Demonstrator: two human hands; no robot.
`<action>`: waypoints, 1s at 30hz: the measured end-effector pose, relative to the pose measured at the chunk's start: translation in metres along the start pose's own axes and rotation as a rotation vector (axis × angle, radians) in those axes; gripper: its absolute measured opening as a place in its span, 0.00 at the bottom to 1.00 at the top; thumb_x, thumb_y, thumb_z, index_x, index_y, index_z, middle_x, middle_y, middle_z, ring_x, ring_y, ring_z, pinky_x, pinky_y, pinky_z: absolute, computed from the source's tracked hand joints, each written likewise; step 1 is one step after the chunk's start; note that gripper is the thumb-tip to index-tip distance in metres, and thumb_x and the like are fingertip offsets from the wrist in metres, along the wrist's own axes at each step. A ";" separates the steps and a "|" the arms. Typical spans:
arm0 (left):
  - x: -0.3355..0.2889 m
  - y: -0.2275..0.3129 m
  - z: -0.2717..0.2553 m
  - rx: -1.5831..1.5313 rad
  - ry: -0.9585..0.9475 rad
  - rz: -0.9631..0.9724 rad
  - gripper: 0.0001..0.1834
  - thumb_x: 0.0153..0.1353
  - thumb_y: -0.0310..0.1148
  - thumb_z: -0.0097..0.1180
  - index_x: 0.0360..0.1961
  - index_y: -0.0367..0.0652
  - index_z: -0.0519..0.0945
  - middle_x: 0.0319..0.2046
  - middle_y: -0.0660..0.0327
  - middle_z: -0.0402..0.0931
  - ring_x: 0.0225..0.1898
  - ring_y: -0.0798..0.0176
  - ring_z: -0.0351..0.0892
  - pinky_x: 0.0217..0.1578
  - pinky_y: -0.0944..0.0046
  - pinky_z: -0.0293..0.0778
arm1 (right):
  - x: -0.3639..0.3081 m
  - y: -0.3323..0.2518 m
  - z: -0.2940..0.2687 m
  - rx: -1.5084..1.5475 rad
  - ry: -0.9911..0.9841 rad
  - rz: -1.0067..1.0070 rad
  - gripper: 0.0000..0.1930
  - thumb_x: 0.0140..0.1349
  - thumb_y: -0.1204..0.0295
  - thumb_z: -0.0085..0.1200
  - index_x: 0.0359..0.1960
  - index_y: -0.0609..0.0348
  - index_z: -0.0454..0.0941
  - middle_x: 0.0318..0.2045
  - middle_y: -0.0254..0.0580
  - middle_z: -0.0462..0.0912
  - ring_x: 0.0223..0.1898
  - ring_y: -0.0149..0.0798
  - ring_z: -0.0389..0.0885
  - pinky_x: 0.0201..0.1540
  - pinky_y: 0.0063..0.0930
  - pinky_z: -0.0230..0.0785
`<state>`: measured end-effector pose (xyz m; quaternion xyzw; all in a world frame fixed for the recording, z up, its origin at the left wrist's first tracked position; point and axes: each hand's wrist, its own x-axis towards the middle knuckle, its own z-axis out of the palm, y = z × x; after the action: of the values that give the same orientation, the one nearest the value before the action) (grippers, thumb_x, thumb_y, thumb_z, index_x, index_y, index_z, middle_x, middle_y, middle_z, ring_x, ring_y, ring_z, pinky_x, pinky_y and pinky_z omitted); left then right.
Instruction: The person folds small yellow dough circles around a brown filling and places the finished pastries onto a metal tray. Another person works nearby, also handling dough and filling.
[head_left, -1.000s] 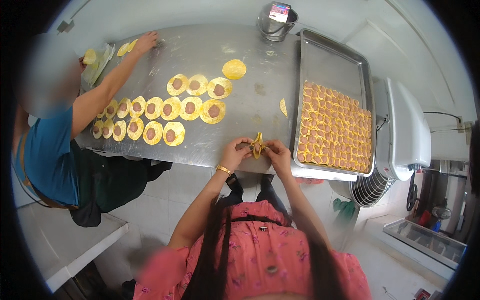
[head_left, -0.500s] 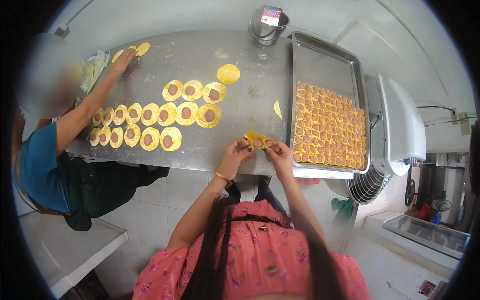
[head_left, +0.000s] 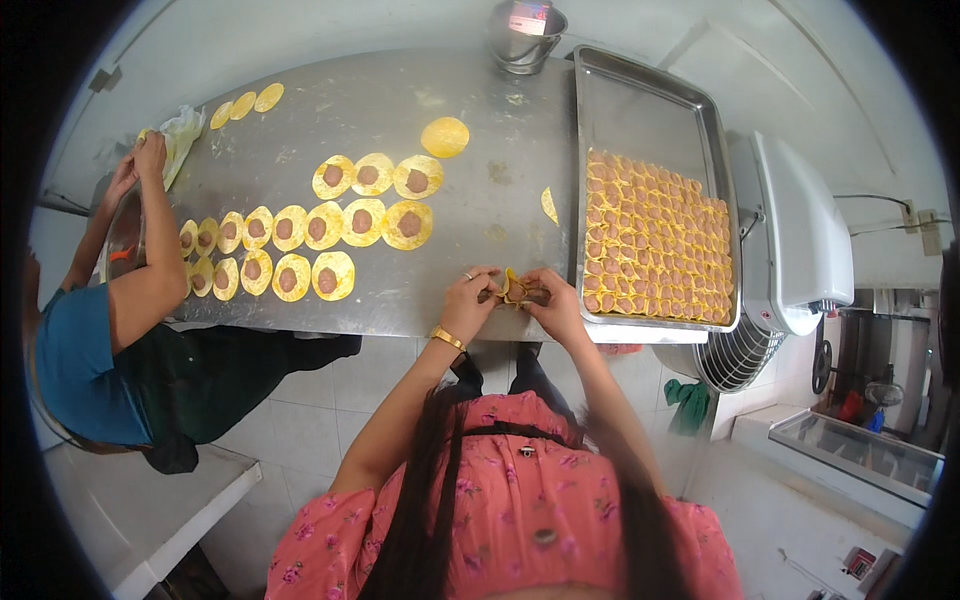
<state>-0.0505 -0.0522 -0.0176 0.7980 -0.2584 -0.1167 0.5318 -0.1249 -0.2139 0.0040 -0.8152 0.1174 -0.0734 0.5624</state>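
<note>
Both hands meet at the near edge of the steel surface, just left of the tray. The left hand and right hand pinch one small yellow wrapper between them, fingers closed narrow around it, so that most of it is hidden; whether the meat is already sealed inside I cannot tell.

What could go wrong, as I judge it: the wrapper is thin, and too hard a pinch could tear it or squeeze the filling out at the seam. It is held right at the surface's edge (over the floor tiles, nearly), so a slip could drop it off. The tray's filled rows sit tight together, so a careless placing could squash a neighbour. The tray's near corner also looks close to the edge of the surface, and a knock from the right forearm might shift it.

On the surface lie open rounds topped with meat, a bare round farther back, and a folded scrap near the tray. A co-worker in a blue top sits at the left end, hands at a pale bag.

As for packages and labels: a steel pot at the far edge holds a small box-like thing with a pink and blue face, too small to make out. Right of the tray stands a white machine; a red item sits on a counter at far right.
</note>
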 end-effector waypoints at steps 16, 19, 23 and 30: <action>0.011 -0.001 -0.012 0.264 -0.200 0.129 0.18 0.42 0.28 0.63 0.38 0.41 0.76 0.32 0.54 0.78 0.31 0.53 0.79 0.34 0.58 0.74 | 0.007 0.001 -0.001 -0.180 -0.066 -0.077 0.14 0.42 0.85 0.52 0.34 0.63 0.77 0.28 0.47 0.78 0.31 0.48 0.78 0.35 0.32 0.71; 0.013 -0.001 -0.013 0.188 -0.282 0.075 0.16 0.42 0.29 0.64 0.36 0.41 0.76 0.29 0.55 0.78 0.30 0.52 0.78 0.32 0.57 0.73 | 0.008 -0.005 0.002 -0.242 -0.091 -0.054 0.13 0.42 0.85 0.52 0.33 0.63 0.77 0.29 0.48 0.77 0.32 0.50 0.78 0.35 0.34 0.70; 0.021 0.011 -0.016 0.259 -0.351 -0.040 0.15 0.43 0.32 0.65 0.32 0.42 0.75 0.27 0.56 0.78 0.29 0.51 0.78 0.30 0.57 0.73 | 0.011 -0.009 0.007 -0.304 -0.098 -0.160 0.13 0.42 0.84 0.53 0.33 0.63 0.77 0.31 0.48 0.77 0.32 0.51 0.77 0.34 0.37 0.70; 0.018 0.016 -0.017 0.439 -0.319 0.025 0.17 0.42 0.40 0.67 0.29 0.45 0.73 0.24 0.58 0.77 0.28 0.51 0.77 0.28 0.55 0.71 | 0.009 -0.010 0.006 -0.297 -0.083 -0.197 0.14 0.41 0.86 0.52 0.33 0.62 0.75 0.31 0.47 0.77 0.35 0.52 0.76 0.36 0.36 0.70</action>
<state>-0.0317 -0.0532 0.0052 0.8624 -0.3681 -0.1756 0.3000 -0.1138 -0.2070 0.0112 -0.8992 0.0232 -0.0760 0.4302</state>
